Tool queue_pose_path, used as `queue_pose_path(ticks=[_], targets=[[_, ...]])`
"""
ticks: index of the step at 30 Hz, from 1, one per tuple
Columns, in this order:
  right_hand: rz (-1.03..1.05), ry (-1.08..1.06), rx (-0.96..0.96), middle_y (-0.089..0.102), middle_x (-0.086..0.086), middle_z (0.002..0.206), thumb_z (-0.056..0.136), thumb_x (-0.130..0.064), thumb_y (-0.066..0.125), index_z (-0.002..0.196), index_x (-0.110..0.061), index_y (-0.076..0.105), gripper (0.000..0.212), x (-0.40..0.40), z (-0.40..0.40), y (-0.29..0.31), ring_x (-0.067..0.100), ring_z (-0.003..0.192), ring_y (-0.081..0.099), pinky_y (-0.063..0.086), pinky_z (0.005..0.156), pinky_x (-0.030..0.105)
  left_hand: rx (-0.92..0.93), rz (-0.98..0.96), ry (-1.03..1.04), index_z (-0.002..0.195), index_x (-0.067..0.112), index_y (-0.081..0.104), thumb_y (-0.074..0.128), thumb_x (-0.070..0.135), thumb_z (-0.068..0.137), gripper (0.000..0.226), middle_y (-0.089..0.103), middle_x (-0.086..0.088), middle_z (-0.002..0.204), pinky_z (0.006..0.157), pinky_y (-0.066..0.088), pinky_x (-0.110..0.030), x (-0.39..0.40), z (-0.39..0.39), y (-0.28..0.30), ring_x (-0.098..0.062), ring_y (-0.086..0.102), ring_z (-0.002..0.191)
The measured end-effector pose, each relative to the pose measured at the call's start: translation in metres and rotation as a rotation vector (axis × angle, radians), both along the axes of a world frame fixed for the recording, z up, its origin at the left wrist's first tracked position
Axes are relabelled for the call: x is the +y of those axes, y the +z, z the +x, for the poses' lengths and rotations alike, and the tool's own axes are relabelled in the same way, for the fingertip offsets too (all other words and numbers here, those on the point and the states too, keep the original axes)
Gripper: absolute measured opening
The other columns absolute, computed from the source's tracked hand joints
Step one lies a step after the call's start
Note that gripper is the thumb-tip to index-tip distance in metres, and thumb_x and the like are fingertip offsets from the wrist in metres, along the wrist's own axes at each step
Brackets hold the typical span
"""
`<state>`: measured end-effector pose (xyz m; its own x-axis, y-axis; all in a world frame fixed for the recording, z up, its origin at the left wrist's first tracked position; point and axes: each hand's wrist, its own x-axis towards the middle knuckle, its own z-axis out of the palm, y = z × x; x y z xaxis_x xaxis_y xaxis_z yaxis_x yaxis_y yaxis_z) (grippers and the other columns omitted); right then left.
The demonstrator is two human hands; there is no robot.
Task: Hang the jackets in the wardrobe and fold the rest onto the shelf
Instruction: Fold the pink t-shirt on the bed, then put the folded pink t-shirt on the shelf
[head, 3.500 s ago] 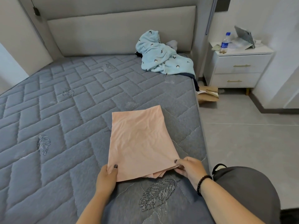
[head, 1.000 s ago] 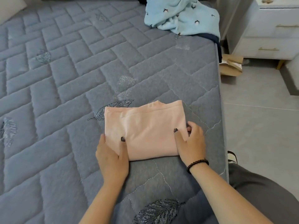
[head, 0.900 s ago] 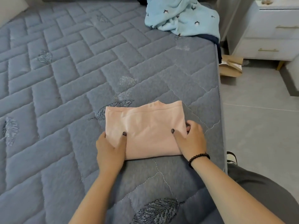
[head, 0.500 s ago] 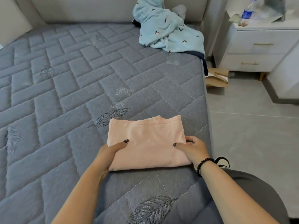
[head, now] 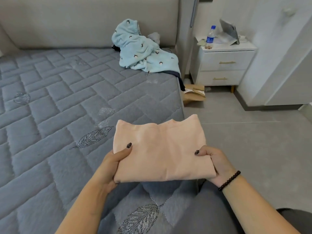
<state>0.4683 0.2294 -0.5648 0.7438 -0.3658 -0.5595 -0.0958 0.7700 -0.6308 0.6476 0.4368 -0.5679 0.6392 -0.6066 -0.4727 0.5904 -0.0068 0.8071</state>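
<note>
A person is holding a folded peach garment [head: 162, 149] up off the grey quilted mattress [head: 55, 102], over the mattress's near right corner, so that the garment's right part is hanging out past the mattress edge above the grey tiled floor [head: 253, 149]. The left hand [head: 112, 168] is grasping the garment's left side, thumb lying on top and the other fingers tucked out of sight beneath; the right hand [head: 215, 163] is grasping the right side the same way, thumb on top and fingers curling under the fold. A dark beaded bracelet [head: 229, 180] is sitting on the right wrist. The garment is lying roughly flat between the two hands, its ribbed edge facing away from the person and its thick folded edge facing toward them. At the mattress's far right corner, against the beige padded headboard [head: 67, 22], a crumpled light blue fleece garment [head: 143, 53] with small dark and white motifs is lying in a heap, with a strip of dark fabric [head: 179, 80] trailing from under it over the mattress side. Beyond the mattress on its right, a white nightstand [head: 224, 65] with two gold-handled drawers is standing, carrying a water bottle [head: 210, 37] and a propped tablet [head: 229, 31]. A brown cardboard package [head: 194, 95] is lying on the floor between the mattress and the nightstand
</note>
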Motion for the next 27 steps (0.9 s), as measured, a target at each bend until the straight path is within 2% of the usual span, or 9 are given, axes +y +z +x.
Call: queue_pose_path(ticks=[3, 8, 12, 16, 19, 22, 24, 27], targets=[[-0.041, -0.068, -0.065, 0.070, 0.015, 0.104, 0.061, -0.001, 0.052, 0.113, -0.003, 0.060, 0.052, -0.015, -0.030, 0.015, 0.032, 0.087, 0.069, 0.057, 0.072, 0.046, -0.006, -0.033, -0.081, 0.111, 0.002, 0.065, 0.071, 0.020, 0.073, 0.042, 0.073, -0.015, 0.093, 0.057, 0.057, -0.030, -0.028, -0.014, 0.014, -0.024, 0.072, 0.074], [-0.071, -0.218, -0.091, 0.066, 0.018, 0.118, 0.075, 0.002, 0.047, 0.126, -0.005, 0.055, 0.052, -0.047, -0.077, 0.022, 0.037, 0.105, 0.064, 0.053, 0.084, 0.054, -0.052, -0.030, -0.226, 0.119, 0.008, 0.063, 0.069, 0.022, 0.077, 0.044, 0.072, -0.015, 0.107, 0.074, 0.057, -0.037, -0.092, -0.037, 0.027, -0.027, 0.070, 0.093], [-0.056, -0.372, -0.105, 0.069, 0.013, 0.114, 0.078, -0.003, 0.050, 0.120, -0.007, 0.060, 0.043, -0.081, -0.110, 0.018, 0.028, 0.093, 0.070, 0.057, 0.074, 0.050, -0.109, -0.017, -0.312, 0.118, 0.011, 0.063, 0.064, 0.021, 0.089, 0.031, 0.072, -0.012, 0.107, 0.087, 0.055, -0.043, -0.156, -0.053, 0.026, -0.026, 0.069, 0.095], [-0.021, -0.496, -0.107, 0.070, 0.009, 0.112, 0.073, -0.011, 0.057, 0.116, -0.010, 0.062, 0.043, -0.126, -0.135, 0.003, 0.023, 0.093, 0.071, 0.058, 0.072, 0.045, -0.186, 0.050, -0.391, 0.119, 0.015, 0.061, 0.065, 0.022, 0.090, 0.031, 0.073, -0.010, 0.107, 0.083, 0.057, -0.042, -0.225, -0.066, 0.008, -0.027, 0.069, 0.096], [0.009, -0.556, -0.083, 0.071, 0.008, 0.111, 0.063, -0.012, 0.064, 0.116, -0.010, 0.062, 0.053, -0.166, -0.145, -0.020, 0.023, 0.093, 0.071, 0.059, 0.069, 0.044, -0.258, 0.108, -0.445, 0.120, 0.018, 0.059, 0.065, 0.021, 0.090, 0.030, 0.072, -0.008, 0.108, 0.081, 0.057, -0.041, -0.279, -0.074, -0.013, -0.027, 0.069, 0.097], [0.020, -0.596, -0.039, 0.070, 0.008, 0.113, 0.077, -0.008, 0.056, 0.123, -0.010, 0.060, 0.046, -0.212, -0.151, -0.054, 0.022, 0.095, 0.070, 0.059, 0.073, 0.043, -0.312, 0.175, -0.490, 0.115, 0.019, 0.060, 0.065, 0.019, 0.091, 0.025, 0.073, -0.005, 0.103, 0.079, 0.059, -0.040, -0.337, -0.084, -0.038, -0.022, 0.070, 0.090], [0.018, -0.623, -0.020, 0.070, 0.007, 0.115, 0.087, -0.006, 0.048, 0.127, -0.011, 0.057, 0.041, -0.243, -0.158, -0.077, 0.023, 0.099, 0.069, 0.057, 0.077, 0.044, -0.345, 0.224, -0.515, 0.114, 0.019, 0.060, 0.066, 0.020, 0.090, 0.025, 0.072, -0.005, 0.103, 0.083, 0.057, -0.042, -0.374, -0.091, -0.055, -0.023, 0.070, 0.091], [0.028, -0.643, -0.009, 0.070, 0.007, 0.115, 0.090, -0.007, 0.047, 0.129, -0.012, 0.057, 0.040, -0.284, -0.171, -0.099, 0.023, 0.101, 0.068, 0.055, 0.080, 0.046, -0.385, 0.283, -0.568, 0.111, 0.023, 0.061, 0.066, 0.023, 0.090, 0.022, 0.073, -0.004, 0.103, 0.086, 0.057, -0.045, -0.423, -0.104, -0.070, -0.026, 0.069, 0.096]])
